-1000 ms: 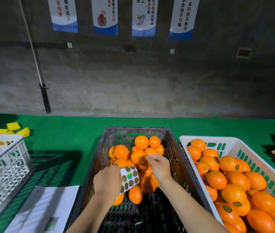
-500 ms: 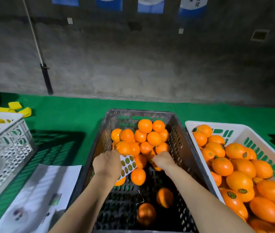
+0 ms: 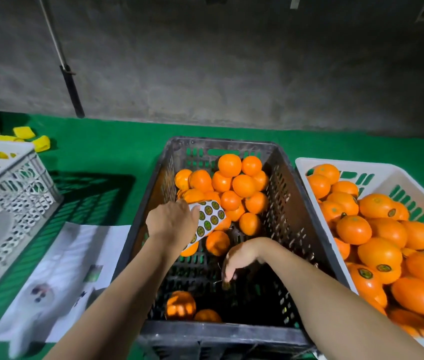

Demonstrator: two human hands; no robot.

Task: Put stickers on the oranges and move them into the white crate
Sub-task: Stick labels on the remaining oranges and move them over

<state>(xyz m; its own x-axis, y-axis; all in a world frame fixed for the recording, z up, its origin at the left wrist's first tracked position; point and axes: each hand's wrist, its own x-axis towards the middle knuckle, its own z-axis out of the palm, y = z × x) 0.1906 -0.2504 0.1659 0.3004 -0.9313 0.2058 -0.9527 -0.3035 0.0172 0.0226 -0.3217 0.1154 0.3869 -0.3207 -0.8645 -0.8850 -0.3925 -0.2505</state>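
A dark crate (image 3: 292, 183) in the middle holds a pile of unlabelled oranges (image 3: 243, 185) at its far end and two loose oranges (image 3: 181, 305) near its front wall. My left hand (image 3: 170, 223) grips a white sticker sheet (image 3: 209, 216) with green round stickers over the pile. My right hand (image 3: 236, 258) hangs inside the crate with fingers pointing down, holding nothing that I can see. The white crate (image 3: 387, 175) on the right is filled with stickered oranges (image 3: 379, 253).
A second white lattice crate (image 3: 11, 183) stands at the left. White paper sheets (image 3: 60, 276) lie on the green mat beside the dark crate. Yellow pieces (image 3: 34, 137) sit at the back left, and a grey wall with a dark pole (image 3: 72, 92) closes the back.
My right hand has drawn back from the orange pile toward me and dropped lower in the crate. Two oranges have rolled to the crate's near end. The camera tilted down.
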